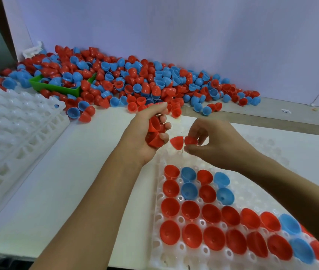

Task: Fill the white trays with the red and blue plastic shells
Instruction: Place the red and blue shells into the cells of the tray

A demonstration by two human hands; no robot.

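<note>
A white tray lies at the front right, its near rows filled with red and blue shells set open side up. Above its far end, my left hand grips a stack of red shells. My right hand pinches one red shell between thumb and fingers. Another red shell hangs in the air between the two hands, touching neither as far as I can tell. A big heap of loose red and blue shells lies along the back wall.
A stack of white trays stands at the left. A green bin sits buried in the heap at the back left. The table's front edge runs just under my forearms. A white wall closes the back.
</note>
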